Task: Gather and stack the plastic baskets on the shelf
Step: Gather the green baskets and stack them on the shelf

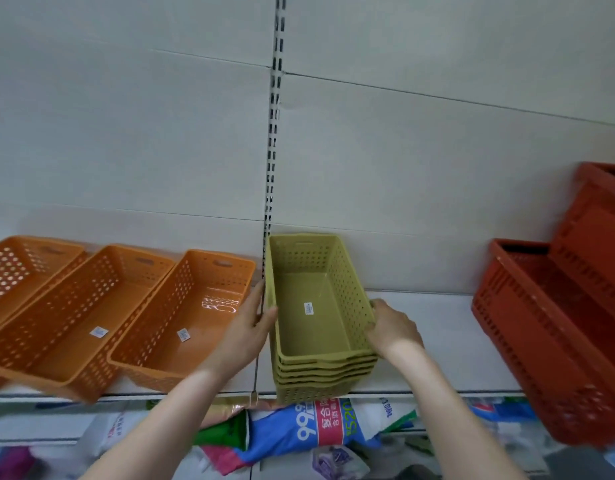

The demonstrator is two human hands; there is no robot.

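Note:
A stack of several olive-green perforated baskets (316,368) stands on the white shelf (437,327), nested one inside another. My left hand (249,323) presses flat against the stack's left wall, fingers on the rim. My right hand (391,323) grips the right rim. To the left, three orange perforated baskets lie side by side: one beside the green stack (192,306), a middle one (81,306) and a far-left one (18,271) cut off by the frame edge.
Large red slatted crates (555,327) sit at the right, one stacked above another. A slotted upright (273,133) runs up the back wall. Below the shelf lie coloured bags and packages (320,431).

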